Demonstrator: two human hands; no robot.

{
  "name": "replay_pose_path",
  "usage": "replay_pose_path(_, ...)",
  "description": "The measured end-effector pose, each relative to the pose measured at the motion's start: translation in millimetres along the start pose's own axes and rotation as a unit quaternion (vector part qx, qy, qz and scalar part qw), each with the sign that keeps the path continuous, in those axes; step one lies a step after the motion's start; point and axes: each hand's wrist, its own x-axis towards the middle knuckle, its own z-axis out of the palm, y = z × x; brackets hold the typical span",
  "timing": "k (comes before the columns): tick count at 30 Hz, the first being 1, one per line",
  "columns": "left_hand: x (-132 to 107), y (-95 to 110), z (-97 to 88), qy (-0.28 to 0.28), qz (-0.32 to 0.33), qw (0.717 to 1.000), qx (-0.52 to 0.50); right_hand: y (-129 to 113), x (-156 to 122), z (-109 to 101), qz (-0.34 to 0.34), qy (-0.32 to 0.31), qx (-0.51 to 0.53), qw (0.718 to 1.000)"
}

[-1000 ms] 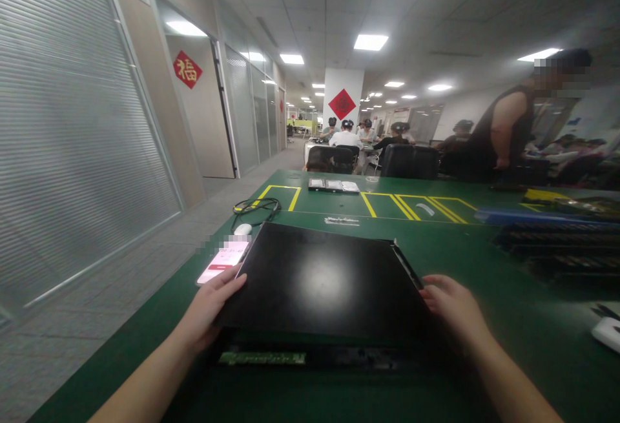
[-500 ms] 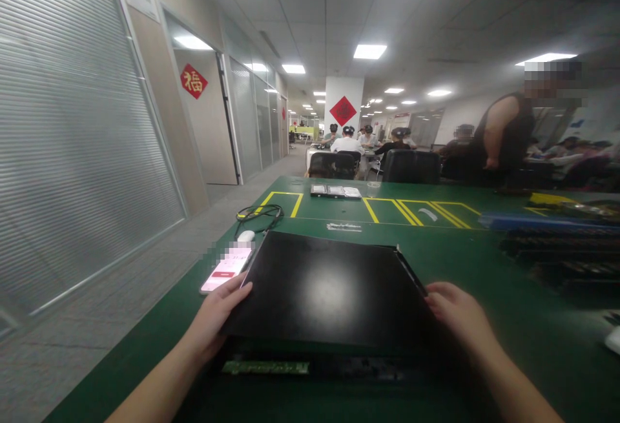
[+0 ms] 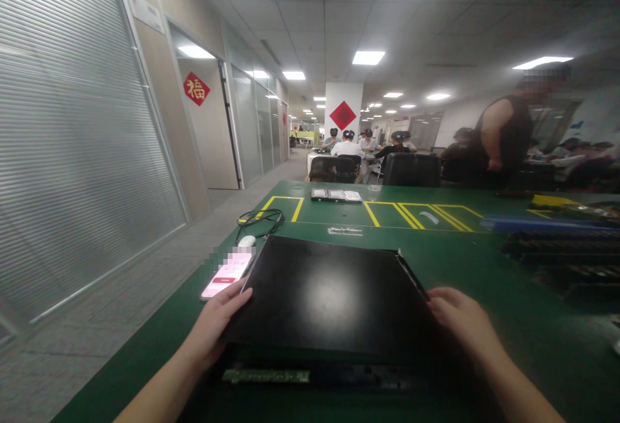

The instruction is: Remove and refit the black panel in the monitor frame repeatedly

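A black screen panel [image 3: 329,300] with a matte sheen lies before me, its far edge over the green table. My left hand [image 3: 220,316] grips its left edge, thumb on top and fingers going underneath. At the right edge my right hand [image 3: 460,319] is closed on the side, its fingertips partly hidden by the panel. Along the near side shows a narrow green circuit board strip [image 3: 265,376], set in a dark band. How that strip joins the panel is too dark to tell.
Left of the panel are a lit phone [image 3: 225,276], a white mouse [image 3: 247,241] and a coiled black cable [image 3: 261,217]. Hard drives [image 3: 336,196] lie at the far side of the green table [image 3: 465,258]. Dark parts [image 3: 562,248] are stacked right. A person [image 3: 504,132] stands beyond.
The view has tilted slightly, so the scene sits a little lower. Both hands keep their hold on the screen panel, which shows little movement.
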Motion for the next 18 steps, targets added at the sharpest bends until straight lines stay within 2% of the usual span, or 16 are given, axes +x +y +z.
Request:
replay_pose_path(7, 3, -3, -2.7, -0.007, 0.009, 1.0, -0.007, -7, -3, 2, 0.021, -0.008, 0.06, 0.998)
replay_pose_path(13, 11, -9, -7.5, -0.014, 0.002, 1.0, -0.018, -23, -13, -1, 0.041, -0.003, 0.067, 0.997)
replay_pose_path(18, 9, -9, -6.6, -0.009, 0.012, 1.0, -0.017, -26, -14, -2, 0.047, 0.004, 0.086, 0.995)
